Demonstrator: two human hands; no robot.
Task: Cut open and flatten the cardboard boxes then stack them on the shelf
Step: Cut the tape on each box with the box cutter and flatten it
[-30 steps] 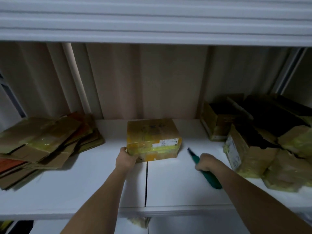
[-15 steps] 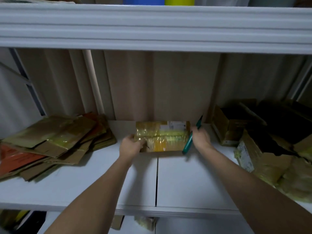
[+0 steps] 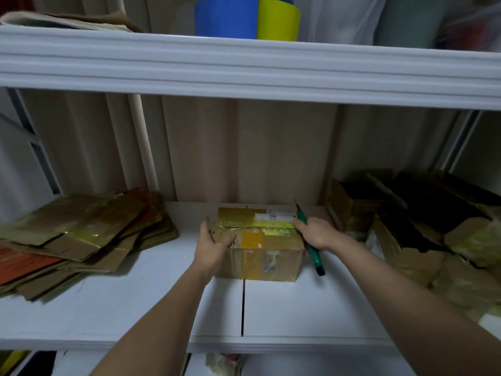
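A small cardboard box (image 3: 267, 246) wrapped in yellow and clear tape stands on the white shelf (image 3: 284, 308), near the back panel. My left hand (image 3: 210, 246) grips its left front corner, thumb on top. My right hand (image 3: 315, 233) holds a green box cutter (image 3: 311, 245) at the box's right end, blade tip pointing up and back near the top right corner, handle end hanging down toward me. A pile of flattened cardboard (image 3: 78, 240) lies on the left of the same shelf.
Several opened, unflattened boxes (image 3: 412, 232) crowd the right side of the shelf. The upper shelf's white front edge (image 3: 244, 69) hangs low overhead, with blue and yellow rolls (image 3: 246, 19) on it. Bare shelf lies in front of the box.
The box has been turned so a long side faces me and its top shows. My right hand lifted the cutter off the shelf and brought it to the box's right end.
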